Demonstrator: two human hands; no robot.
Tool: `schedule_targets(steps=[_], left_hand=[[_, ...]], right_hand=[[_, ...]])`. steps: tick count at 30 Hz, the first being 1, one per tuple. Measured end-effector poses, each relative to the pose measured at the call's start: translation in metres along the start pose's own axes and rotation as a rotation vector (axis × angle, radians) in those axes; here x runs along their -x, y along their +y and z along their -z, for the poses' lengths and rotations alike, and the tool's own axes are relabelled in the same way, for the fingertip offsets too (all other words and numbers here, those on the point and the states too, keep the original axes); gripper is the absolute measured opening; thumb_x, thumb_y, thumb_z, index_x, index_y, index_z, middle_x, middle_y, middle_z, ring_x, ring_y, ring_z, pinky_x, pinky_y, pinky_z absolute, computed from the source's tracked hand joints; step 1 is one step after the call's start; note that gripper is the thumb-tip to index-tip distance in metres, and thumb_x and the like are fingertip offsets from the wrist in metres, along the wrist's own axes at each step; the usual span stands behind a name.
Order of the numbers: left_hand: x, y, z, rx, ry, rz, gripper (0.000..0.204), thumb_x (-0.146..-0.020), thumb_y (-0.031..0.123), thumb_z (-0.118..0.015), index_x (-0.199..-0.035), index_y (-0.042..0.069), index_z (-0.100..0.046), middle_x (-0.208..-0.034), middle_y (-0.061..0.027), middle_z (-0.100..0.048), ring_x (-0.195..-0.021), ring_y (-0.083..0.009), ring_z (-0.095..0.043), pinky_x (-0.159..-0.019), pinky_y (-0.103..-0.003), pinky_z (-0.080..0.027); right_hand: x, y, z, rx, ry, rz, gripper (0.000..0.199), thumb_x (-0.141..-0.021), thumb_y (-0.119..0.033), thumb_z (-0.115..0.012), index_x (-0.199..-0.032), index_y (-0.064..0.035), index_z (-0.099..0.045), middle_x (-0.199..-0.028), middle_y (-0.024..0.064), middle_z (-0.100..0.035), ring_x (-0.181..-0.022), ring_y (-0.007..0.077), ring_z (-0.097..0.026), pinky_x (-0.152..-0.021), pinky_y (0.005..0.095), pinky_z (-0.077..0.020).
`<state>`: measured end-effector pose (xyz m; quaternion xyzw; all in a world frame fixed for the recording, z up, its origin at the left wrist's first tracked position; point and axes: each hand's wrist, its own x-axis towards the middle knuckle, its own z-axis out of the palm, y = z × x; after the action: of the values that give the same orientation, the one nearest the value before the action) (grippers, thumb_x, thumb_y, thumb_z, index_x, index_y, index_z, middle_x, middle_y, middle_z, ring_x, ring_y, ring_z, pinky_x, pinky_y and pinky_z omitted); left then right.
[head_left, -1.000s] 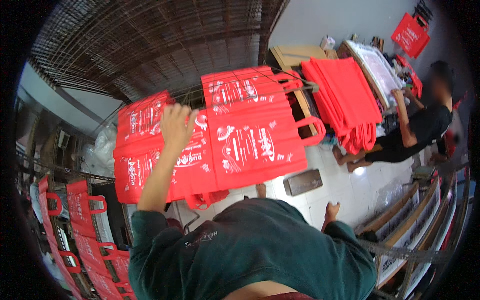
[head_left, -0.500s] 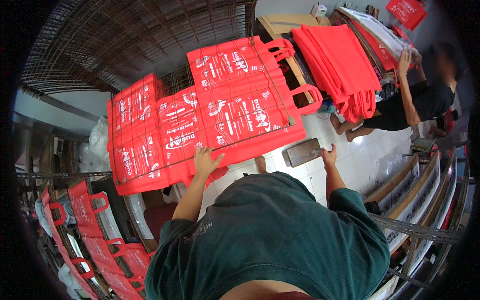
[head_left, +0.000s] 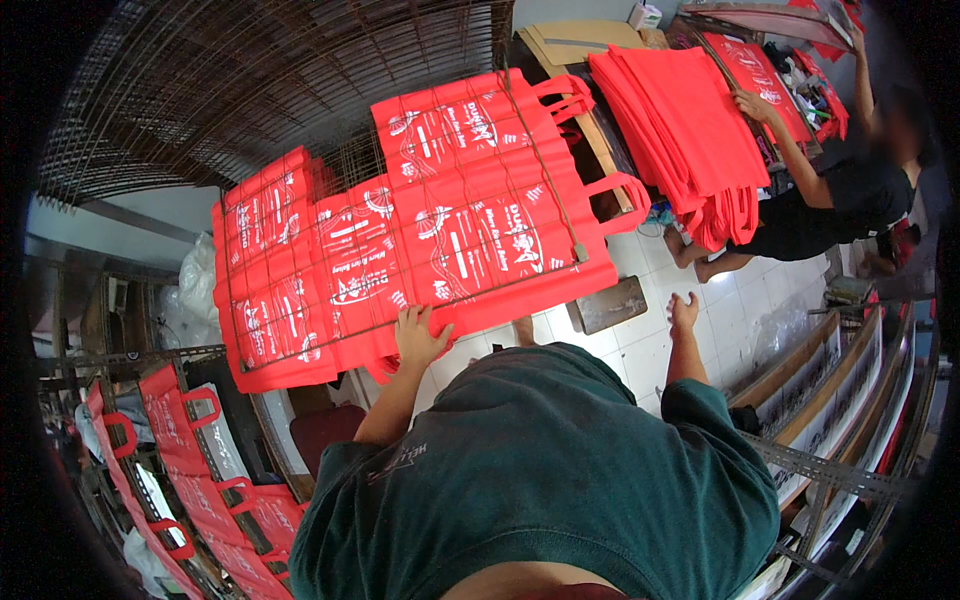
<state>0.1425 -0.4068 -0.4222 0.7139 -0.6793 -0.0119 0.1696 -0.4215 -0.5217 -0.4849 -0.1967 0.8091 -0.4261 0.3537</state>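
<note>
Red printed tote bags [head_left: 470, 240] with white designs lie flat and overlapping in front of me, under a thin wire rack [head_left: 440, 302]. At the near edge of the bags, my left hand [head_left: 420, 338] rests with fingers apart by the rack's front bar; whether it touches the bar or only the fabric is hard to tell. Out to the right, my right hand [head_left: 684, 314] hangs in the air above the tiled floor, fingers spread and holding nothing. The brown stool [head_left: 612, 305] stands just left of it, apart from the fingers.
A thick stack of red bags [head_left: 675, 130] lies on the table at back right. Beside it a co-worker [head_left: 850, 190] holds up a printing frame [head_left: 770, 17] above a red bag [head_left: 757, 85]. Stacked wire racks [head_left: 280, 80] rise behind. Shelves with frames [head_left: 820, 400] flank my right.
My right hand has moved slightly right, away from the stool, its fingers spreading. My left hand shifted a little right and down. The co-worker raised the printing frame, uncovering a red bag.
</note>
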Motion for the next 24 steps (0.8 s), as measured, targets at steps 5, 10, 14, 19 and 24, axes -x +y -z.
schedule_targets(steps=[5, 10, 14, 19, 24], left_hand=[[0.034, 0.023, 0.005, 0.102, -0.027, -0.045, 0.052, -0.069, 0.035, -0.072, -0.110, 0.009, -0.056, -0.108, -0.0097, -0.052, -0.098, -0.0290, -0.048, -0.079, -0.042, -0.040], [0.072, 0.021, -0.004, 0.211, -0.031, 0.041, 0.044, -0.068, 0.027, -0.074, -0.104, 0.009, -0.056, -0.102, -0.0086, -0.052, -0.095, -0.0290, -0.050, -0.075, -0.040, -0.042], [0.094, 0.013, 0.008, 0.161, -0.073, 0.200, 0.038, -0.069, 0.025, -0.072, -0.099, 0.008, -0.056, -0.096, -0.0101, -0.052, -0.090, -0.0308, -0.051, -0.073, -0.040, -0.043], [0.108, 0.011, 0.031, 0.170, 0.019, 0.280, 0.034, -0.070, 0.020, -0.071, -0.097, 0.006, -0.055, -0.091, -0.0116, -0.053, -0.085, -0.0324, -0.052, -0.071, -0.042, -0.043], [0.136, 0.026, 0.034, 0.142, 0.043, 0.442, 0.032, -0.070, 0.019, -0.072, -0.094, 0.006, -0.056, -0.090, -0.0133, -0.054, -0.086, -0.0328, -0.053, -0.073, -0.041, -0.044]], right_hand=[[-0.039, -0.094, -0.013, -0.225, -0.065, 0.057, 0.055, -0.079, -0.033, -0.065, -0.125, -0.0154, -0.041, -0.085, 0.0038, -0.059, -0.069, 0.0136, -0.055, -0.057, 0.0316, -0.0409], [-0.059, -0.179, -0.018, -0.752, -0.241, -0.038, 0.095, -0.073, -0.070, -0.054, -0.136, -0.0055, -0.022, -0.136, 0.0235, -0.035, -0.119, 0.0380, -0.044, -0.088, 0.0487, -0.0433], [-0.063, -0.209, -0.036, -1.110, -0.360, -0.169, 0.100, -0.071, -0.073, -0.052, -0.136, -0.0045, -0.020, -0.136, 0.0264, -0.034, -0.122, 0.0411, -0.040, -0.096, 0.0564, -0.0370], [-0.145, -0.191, -0.049, -1.057, -0.213, -0.323, 0.060, -0.081, -0.044, -0.058, -0.120, 0.0002, -0.047, -0.120, 0.0214, -0.052, -0.107, 0.0350, -0.053, -0.090, 0.0497, -0.0450], [-0.162, -0.202, -0.069, -0.707, -0.375, -0.257, 0.034, -0.087, -0.019, -0.050, -0.118, -0.0030, -0.052, -0.115, 0.0125, -0.058, -0.098, 0.0289, -0.059, -0.086, 0.0424, -0.0497]])
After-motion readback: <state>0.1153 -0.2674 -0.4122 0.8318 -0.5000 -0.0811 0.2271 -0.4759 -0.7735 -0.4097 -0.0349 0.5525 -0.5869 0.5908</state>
